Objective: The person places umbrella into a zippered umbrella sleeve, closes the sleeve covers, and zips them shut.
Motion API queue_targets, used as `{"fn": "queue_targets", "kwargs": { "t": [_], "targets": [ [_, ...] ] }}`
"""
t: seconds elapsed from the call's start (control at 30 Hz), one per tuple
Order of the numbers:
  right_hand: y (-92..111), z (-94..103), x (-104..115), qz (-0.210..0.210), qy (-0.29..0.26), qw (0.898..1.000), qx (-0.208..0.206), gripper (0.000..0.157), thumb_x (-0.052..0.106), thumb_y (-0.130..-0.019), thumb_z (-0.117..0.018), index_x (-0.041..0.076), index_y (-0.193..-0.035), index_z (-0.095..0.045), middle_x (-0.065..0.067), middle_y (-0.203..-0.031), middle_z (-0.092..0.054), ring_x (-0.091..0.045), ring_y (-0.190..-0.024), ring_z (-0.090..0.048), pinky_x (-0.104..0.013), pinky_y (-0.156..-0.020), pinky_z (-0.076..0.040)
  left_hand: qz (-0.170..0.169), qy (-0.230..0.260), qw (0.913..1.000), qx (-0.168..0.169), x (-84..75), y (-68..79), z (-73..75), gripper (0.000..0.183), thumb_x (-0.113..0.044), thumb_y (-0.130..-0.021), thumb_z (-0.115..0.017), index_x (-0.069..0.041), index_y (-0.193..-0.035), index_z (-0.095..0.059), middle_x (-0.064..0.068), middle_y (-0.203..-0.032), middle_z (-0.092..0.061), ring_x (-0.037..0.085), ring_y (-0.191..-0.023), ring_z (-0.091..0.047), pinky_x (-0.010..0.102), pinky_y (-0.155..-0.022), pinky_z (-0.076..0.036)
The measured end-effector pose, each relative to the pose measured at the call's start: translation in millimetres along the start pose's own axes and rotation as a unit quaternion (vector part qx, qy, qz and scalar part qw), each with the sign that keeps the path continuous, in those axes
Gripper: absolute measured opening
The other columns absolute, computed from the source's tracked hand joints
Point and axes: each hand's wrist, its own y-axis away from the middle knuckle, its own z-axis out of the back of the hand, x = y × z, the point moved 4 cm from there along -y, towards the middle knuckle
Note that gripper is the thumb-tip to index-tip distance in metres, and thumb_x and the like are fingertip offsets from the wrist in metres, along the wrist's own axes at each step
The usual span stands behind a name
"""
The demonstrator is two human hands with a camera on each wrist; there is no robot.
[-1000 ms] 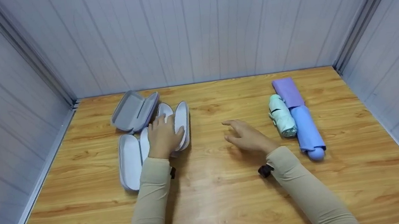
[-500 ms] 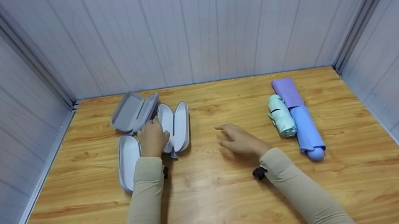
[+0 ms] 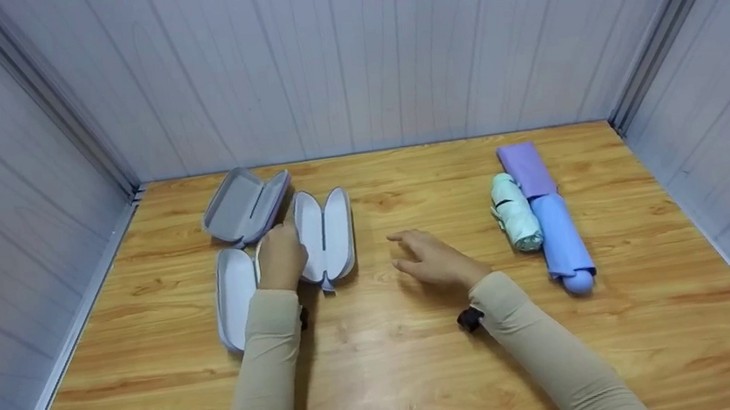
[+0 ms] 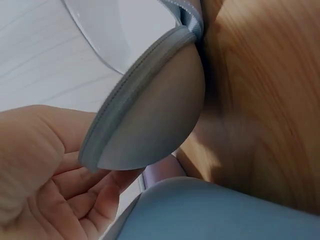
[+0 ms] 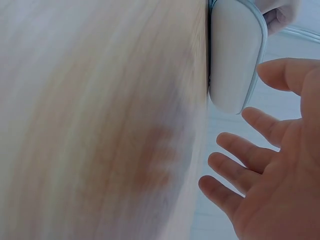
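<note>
Three spread-open glasses cases lie at the left of the table. My left hand (image 3: 282, 258) is at the near rim of the white-lined glasses case (image 3: 338, 230). In the left wrist view its fingers (image 4: 102, 200) bend against the outer shell (image 4: 160, 115), while the thumb passes behind the zipped rim, its tip hidden. A second white-lined case (image 3: 236, 299) is partly covered by that hand. Behind it sits a grey-lined case (image 3: 234, 204) with a purple shell. My right hand (image 3: 435, 259) hovers over the wood with spread fingers, holding nothing.
At the right lie three folded umbrellas: a mint one (image 3: 516, 213), a purple one (image 3: 527, 169) and a blue one (image 3: 563, 235). Panelled walls (image 3: 345, 52) enclose the wooden table (image 3: 387, 371) at the back and both sides.
My left hand has moved left from above the white-lined case to its left rim. That case has then shifted slightly right. My right hand has drifted a little left.
</note>
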Motion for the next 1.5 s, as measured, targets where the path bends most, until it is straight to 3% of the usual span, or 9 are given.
{"fn": "queue_targets", "kwargs": {
  "t": [0.23, 0.37, 0.5, 0.73, 0.9, 1.0, 1.13, 1.33, 1.5],
  "targets": [
    [0, -0.4, 1, -0.006, -0.013, 1.0, -0.001, 0.054, 0.027, -0.105, -0.053, 0.001, -0.15, -0.04, -0.015, -0.152, -0.043, -0.03, -0.143, -0.034, -0.045, -0.117, -0.026, 0.064, 0.125, 0.9858, 0.092, -0.7, 1.7, -10.1, 0.01, 0.0, -0.083, -0.066, 0.006, -0.091, -0.067, 0.021, -0.092, -0.07, 0.03, -0.08, -0.062, 0.049, -0.073, -0.053],
    [0, 1.2, 1, -0.025, -0.025, 0.999, 0.002, 0.058, 0.036, -0.107, -0.048, 0.003, -0.153, -0.038, -0.014, -0.153, -0.041, -0.029, -0.143, -0.035, -0.044, -0.116, -0.028, 0.063, 0.143, 0.9809, 0.115, -3.7, 2.2, -12.5, 0.036, -0.005, -0.084, -0.068, 0.009, -0.117, -0.068, 0.026, -0.109, -0.069, 0.032, -0.091, -0.064, 0.048, -0.084, -0.054],
    [-1, 1.5, 1, -0.032, -0.035, 0.999, 0.006, 0.063, 0.044, -0.107, -0.043, 0.003, -0.154, -0.035, -0.013, -0.155, -0.04, -0.029, -0.141, -0.038, -0.044, -0.115, -0.032, 0.061, 0.169, 0.9743, 0.135, -6.3, 4.2, -14.6, 0.055, -0.009, -0.085, -0.065, 0.011, -0.136, -0.055, 0.028, -0.119, -0.066, 0.036, -0.105, -0.065, 0.048, -0.09, -0.053],
    [-2, 2.3, 2, -0.038, -0.068, 0.997, -0.002, 0.069, 0.047, -0.106, -0.044, 0.004, -0.157, -0.027, -0.019, -0.153, -0.042, -0.031, -0.139, -0.042, -0.044, -0.114, -0.034, 0.088, 0.275, 0.9351, 0.206, -12.0, 13.9, -23.3, 0.062, -0.019, -0.094, -0.061, 0.002, -0.15, -0.041, 0.026, -0.134, -0.058, 0.037, -0.124, -0.057, 0.046, -0.1, -0.049],
    [-3, 3.6, 0, -0.033, -0.077, 0.996, -0.012, 0.067, 0.042, -0.106, -0.048, 0.008, -0.158, -0.025, -0.018, -0.15, -0.046, -0.031, -0.138, -0.044, -0.044, -0.114, -0.034, 0.087, 0.318, 0.9167, 0.225, -16.4, 20.5, -28.1, 0.058, -0.023, -0.097, -0.058, -0.003, -0.149, -0.043, 0.023, -0.13, -0.061, 0.034, -0.117, -0.061, 0.044, -0.097, -0.05],
    [-2, 4.7, -2, -0.038, -0.075, 0.996, -0.012, 0.067, 0.039, -0.106, -0.049, 0.01, -0.159, -0.024, -0.015, -0.15, -0.046, -0.029, -0.138, -0.044, -0.042, -0.114, -0.034, 0.091, 0.355, 0.8989, 0.24, -19.2, 22.9, -30.4, 0.057, -0.023, -0.098, -0.057, -0.003, -0.15, -0.041, 0.024, -0.129, -0.061, 0.032, -0.108, -0.064, 0.043, -0.089, -0.055],
    [1, 7.2, -7, -0.044, -0.074, 0.996, -0.009, 0.067, 0.038, -0.106, -0.05, 0.01, -0.16, -0.022, -0.015, -0.15, -0.046, -0.027, -0.138, -0.044, -0.041, -0.114, -0.034, 0.115, 0.412, 0.8651, 0.263, -21.7, 25.9, -34.7, 0.058, -0.021, -0.099, -0.057, -0.006, -0.152, -0.037, 0.024, -0.128, -0.059, 0.031, -0.096, -0.064, 0.044, -0.08, -0.057],
    [10, 14.1, -14, -0.038, -0.086, 0.996, -0.004, 0.068, 0.035, -0.106, -0.051, 0.011, -0.161, -0.019, -0.017, -0.149, -0.047, -0.027, -0.138, -0.043, -0.042, -0.115, -0.032, 0.138, 0.482, 0.8177, 0.282, -27.4, 30.1, -42.7, 0.06, -0.02, -0.1, -0.056, -0.007, -0.153, -0.032, 0.027, -0.126, -0.055, 0.035, -0.099, -0.065, 0.046, -0.086, -0.056],
    [21, 18.0, -21, -0.043, -0.106, 0.993, 0.004, 0.069, 0.035, -0.105, -0.051, 0.01, -0.161, -0.018, -0.016, -0.149, -0.048, -0.027, -0.137, -0.044, -0.042, -0.115, -0.032, 0.151, 0.512, 0.7898, 0.303, -34.0, 35.2, -48.7, 0.064, -0.02, -0.1, -0.056, -0.009, -0.156, -0.027, 0.029, -0.13, -0.05, 0.037, -0.102, -0.065, 0.047, -0.086, -0.056]
  ]
}}
